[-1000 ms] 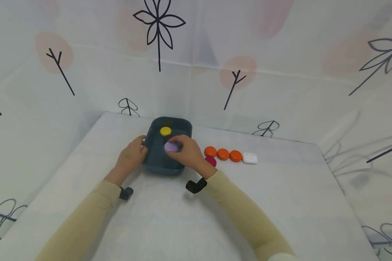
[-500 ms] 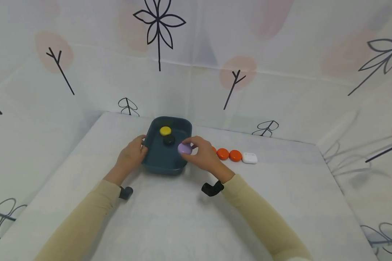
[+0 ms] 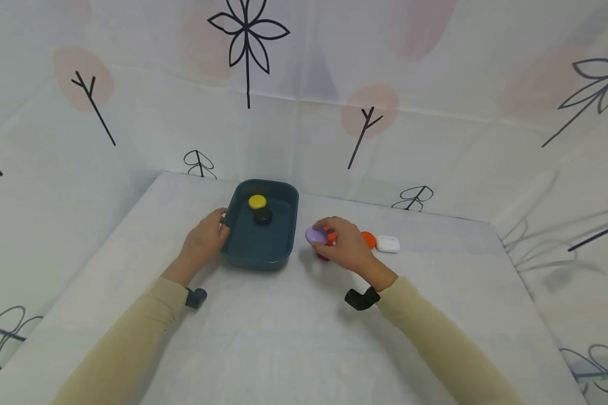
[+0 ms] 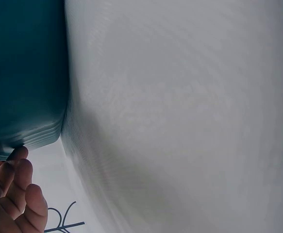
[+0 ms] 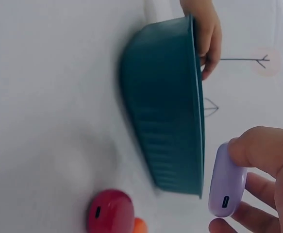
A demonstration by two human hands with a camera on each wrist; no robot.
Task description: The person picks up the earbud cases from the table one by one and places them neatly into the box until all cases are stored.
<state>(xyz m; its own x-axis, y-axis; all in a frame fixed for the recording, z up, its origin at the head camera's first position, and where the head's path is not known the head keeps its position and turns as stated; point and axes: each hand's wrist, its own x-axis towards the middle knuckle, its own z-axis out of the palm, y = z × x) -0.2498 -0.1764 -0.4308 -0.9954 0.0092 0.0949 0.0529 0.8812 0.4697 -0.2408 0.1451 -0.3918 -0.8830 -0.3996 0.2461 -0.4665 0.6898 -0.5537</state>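
My left hand (image 3: 202,241) grips the left rim of a dark teal rectangular tub (image 3: 250,247), with its fingers (image 4: 24,174) at the wall. Inside the tub lie a yellow round case (image 3: 257,202) and a black round case (image 3: 263,215), side by side. To the right of the tub, my right hand (image 3: 352,250) pinches a lilac earbud case (image 5: 226,182) between thumb and fingers, raised over the table. A small charging port shows on its end. Close below this hand sits a crimson earbud case (image 5: 111,211), partly covered in the head view.
Orange round cases (image 3: 369,239) stand in a row right of the tub, partly behind my right hand. A white rounded-square case (image 3: 388,244) ends that row. A patterned cloth backdrop (image 3: 304,140) rises behind the white table (image 3: 263,337).
My right hand has carried the lilac earbud case out of the tub, over its right rim and rightward. The black case came into sight. My left hand stays on the rim.
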